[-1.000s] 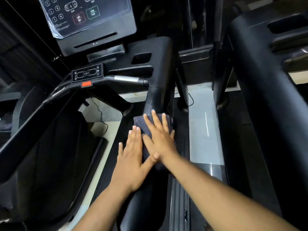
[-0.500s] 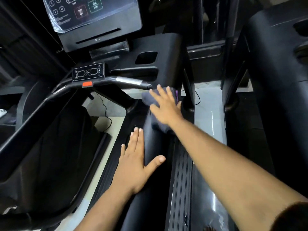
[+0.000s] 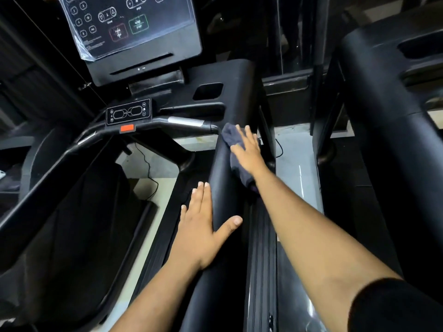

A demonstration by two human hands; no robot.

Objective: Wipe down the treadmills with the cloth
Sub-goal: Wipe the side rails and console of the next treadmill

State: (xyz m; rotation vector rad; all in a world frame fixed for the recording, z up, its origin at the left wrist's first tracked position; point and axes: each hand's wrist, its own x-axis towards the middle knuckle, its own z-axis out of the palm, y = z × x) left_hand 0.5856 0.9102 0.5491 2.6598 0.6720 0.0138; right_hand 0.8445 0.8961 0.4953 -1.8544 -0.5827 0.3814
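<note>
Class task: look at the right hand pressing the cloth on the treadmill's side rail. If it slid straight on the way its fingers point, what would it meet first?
The right hand, flat on the cloth, points up the side rail. First in line looks like the console housing, where the rail rises into it just past the fingers. Depth is uncertain from this one view.

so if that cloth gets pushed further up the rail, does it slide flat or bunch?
Likely floppy: the cloth already lies bunched and draped under the right hand. It probably slides easily on the smooth side rail, and seems light.
</note>
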